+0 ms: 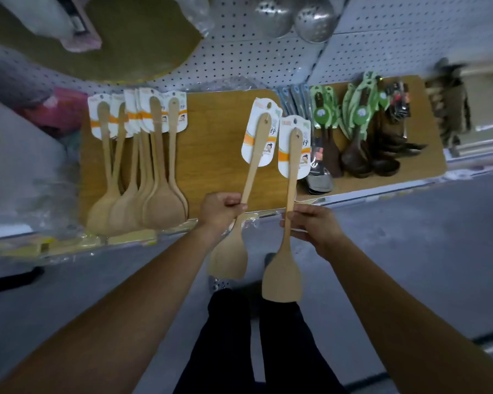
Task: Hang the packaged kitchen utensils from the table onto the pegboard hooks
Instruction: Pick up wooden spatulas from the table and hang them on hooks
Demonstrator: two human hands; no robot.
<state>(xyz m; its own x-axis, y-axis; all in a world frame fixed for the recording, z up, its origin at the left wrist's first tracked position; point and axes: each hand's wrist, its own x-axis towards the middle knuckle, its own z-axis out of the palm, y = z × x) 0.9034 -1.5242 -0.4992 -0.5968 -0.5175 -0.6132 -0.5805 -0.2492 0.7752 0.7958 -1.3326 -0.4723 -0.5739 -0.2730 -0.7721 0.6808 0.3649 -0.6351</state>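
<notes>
Arms outstretched; left hand grips left spatula, right hand seemingly pinches right spatula.

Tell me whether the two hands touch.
Apart. Head view shows a clear gap between the left hand, gripping the left spatula, and the right hand, gripping the right spatula.

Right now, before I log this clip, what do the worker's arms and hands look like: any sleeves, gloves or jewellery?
No sleeves show: the left forearm and right forearm are bare up to the frame edge. The left hand and right hand wear no gloves, and no watch, bracelet or ring is visible, though the picture is slightly soft. Dark trousers show below.
</notes>
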